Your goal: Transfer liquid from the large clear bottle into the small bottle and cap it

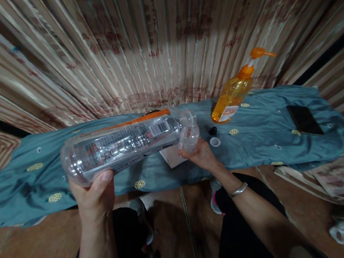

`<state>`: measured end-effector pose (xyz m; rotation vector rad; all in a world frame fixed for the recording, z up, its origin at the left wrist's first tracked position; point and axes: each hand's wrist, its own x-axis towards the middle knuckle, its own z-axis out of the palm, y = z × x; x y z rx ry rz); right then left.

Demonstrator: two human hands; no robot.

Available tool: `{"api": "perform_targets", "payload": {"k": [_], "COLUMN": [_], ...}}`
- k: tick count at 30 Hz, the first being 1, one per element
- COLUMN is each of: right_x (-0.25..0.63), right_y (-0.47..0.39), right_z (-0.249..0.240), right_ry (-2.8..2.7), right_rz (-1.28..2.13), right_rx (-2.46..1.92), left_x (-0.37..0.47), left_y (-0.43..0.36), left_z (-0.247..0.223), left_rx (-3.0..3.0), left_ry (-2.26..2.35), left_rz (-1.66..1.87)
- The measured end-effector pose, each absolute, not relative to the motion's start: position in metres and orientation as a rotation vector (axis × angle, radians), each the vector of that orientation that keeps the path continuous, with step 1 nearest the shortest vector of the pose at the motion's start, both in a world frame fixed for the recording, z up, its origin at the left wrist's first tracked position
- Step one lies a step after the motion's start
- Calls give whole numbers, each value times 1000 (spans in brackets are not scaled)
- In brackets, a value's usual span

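Note:
My left hand (93, 195) is wrapped round the base end of a large clear plastic bottle (122, 142), which lies tilted almost level with its neck to the right. The bottle bears a label with an orange band and a barcode. In my right hand (199, 155) is a small clear bottle (190, 138), held upright. The large bottle's neck meets the small bottle's top; I cannot tell whether liquid passes between them. Just right of my right hand lie a small black cap (213, 131) and a white round cap (215, 141) on the cloth.
An orange pump bottle (231, 97), partly filled, stands at the back right. A dark flat object (304, 119) lies at the right end of the blue-green cloth (265, 133). A pale flat piece (172, 156) lies under the bottles. A pleated curtain (147, 42) hangs behind.

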<state>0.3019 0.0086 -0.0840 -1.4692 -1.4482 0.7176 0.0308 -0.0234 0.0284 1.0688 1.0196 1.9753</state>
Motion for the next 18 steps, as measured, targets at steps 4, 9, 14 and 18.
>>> {"api": "perform_targets", "payload": {"k": [4,9,14,18], "right_x": [302,304,304,302], "right_y": [9,9,9,9], "right_z": [-83,-82,-84,-87], "right_ry": [-1444,-1455,-1472,-1459], "right_rz": [734,755,725,691], "right_rx": [-1492,-1519,-1476,-1491], "left_x": [29,28,29,42], "left_y": [-23,-26,-26,-24], "left_z": [26,25,28,39], "left_rx": [1068,1091,1121,1176], "left_ry": [1019,1047,1064,1050], "left_rz": [1963,1939,1922,1951]}}
